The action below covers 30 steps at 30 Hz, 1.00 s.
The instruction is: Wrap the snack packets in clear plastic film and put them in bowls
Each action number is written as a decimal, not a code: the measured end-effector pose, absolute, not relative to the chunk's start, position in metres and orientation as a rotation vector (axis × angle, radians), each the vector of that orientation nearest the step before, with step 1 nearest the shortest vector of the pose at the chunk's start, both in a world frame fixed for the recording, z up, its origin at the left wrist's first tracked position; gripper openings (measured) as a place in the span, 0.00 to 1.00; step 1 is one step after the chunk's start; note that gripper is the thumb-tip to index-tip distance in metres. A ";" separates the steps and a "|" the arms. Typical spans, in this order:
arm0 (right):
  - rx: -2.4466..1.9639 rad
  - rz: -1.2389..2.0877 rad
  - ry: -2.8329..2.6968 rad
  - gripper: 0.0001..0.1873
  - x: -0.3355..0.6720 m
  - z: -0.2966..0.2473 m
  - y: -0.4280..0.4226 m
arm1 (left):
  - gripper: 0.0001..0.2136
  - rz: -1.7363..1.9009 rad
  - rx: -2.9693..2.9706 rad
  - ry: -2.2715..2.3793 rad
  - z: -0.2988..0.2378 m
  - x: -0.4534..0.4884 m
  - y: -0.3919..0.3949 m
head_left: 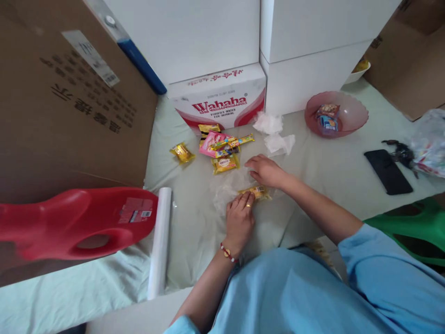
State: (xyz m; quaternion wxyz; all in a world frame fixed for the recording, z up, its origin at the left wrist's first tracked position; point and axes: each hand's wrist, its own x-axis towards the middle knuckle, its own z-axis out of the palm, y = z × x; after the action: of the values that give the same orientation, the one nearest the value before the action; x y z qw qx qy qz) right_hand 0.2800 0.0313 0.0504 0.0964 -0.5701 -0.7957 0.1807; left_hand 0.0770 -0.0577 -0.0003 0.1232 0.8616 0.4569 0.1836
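Observation:
A small yellow-wrapped snack packet [261,192] lies on a sheet of clear plastic film [222,191] on the cloth-covered table. The fingers of my left hand [240,221] press down on the packet's left end. Just behind it, my right hand [267,171] hovers low over the film's edge, fingers bent and a little apart; nothing shows in them. Farther back is a small pile: a yellow snack packet [225,163], a pink packet [208,144] and thin yellow sticks [243,139]. Another golden packet [182,152] sits alone to the left.
A Wahaha carton [219,104] stands behind, with crumpled white tissues [269,123] before it. On the right are a pink bowl [354,118] holding packets, a black phone [387,171] and a plastic bag [431,144]. A red jug [79,218] and white film roll [160,241] flank the left.

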 end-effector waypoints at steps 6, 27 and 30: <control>-1.845 0.727 -2.479 0.19 0.262 0.050 0.072 | 0.28 0.451 2.503 1.367 0.008 0.075 -0.061; -1.320 0.705 -2.524 0.23 0.273 0.022 -0.049 | 0.19 1.183 1.867 1.556 0.012 0.027 -0.027; -1.344 0.737 -2.519 0.23 0.271 0.027 -0.048 | 0.34 1.008 1.987 1.476 0.020 0.025 0.002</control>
State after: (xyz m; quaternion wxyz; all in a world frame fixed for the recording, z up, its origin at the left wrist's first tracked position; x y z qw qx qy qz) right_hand 0.2714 -0.0479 0.0272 0.0962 -0.4536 -0.8503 0.2489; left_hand 0.0250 0.0020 0.0198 0.2324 0.7231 0.5372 0.3668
